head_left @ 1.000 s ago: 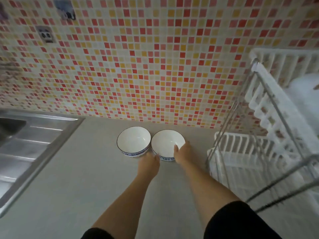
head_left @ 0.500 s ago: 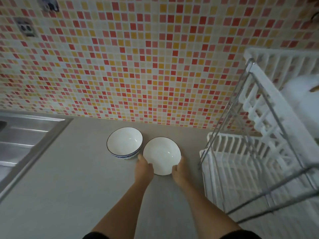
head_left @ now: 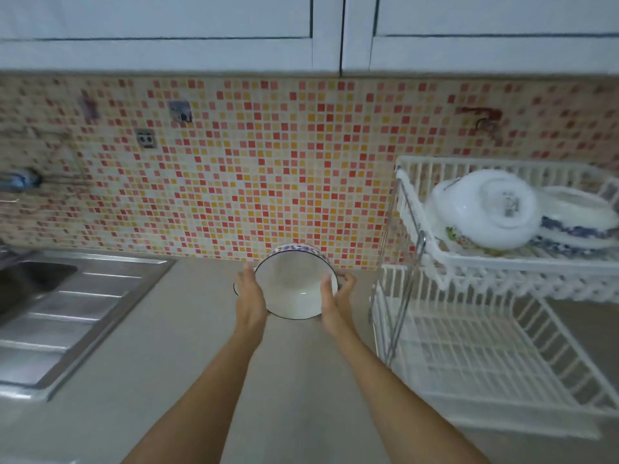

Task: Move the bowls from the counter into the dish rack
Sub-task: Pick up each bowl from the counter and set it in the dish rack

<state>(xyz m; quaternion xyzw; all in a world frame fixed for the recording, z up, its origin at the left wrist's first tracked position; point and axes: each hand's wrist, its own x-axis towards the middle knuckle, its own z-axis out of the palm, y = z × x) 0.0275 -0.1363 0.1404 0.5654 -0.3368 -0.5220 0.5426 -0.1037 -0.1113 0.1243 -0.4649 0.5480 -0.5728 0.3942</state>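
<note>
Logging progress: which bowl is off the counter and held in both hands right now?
The white bowl with the blue-patterned rim, tilted toward the camera between the left hand and right hand. The other bowls rest upturned on the dish rack's upper tier.

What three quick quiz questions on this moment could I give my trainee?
1. True or false: both hands, left hand and right hand, hold the bowl.
2. Which tier of the dish rack already holds dishes? A. upper B. lower
3. Fill in: the sink lies to the person's ____.

Key: 1 true; 2 A; 3 left.
</note>
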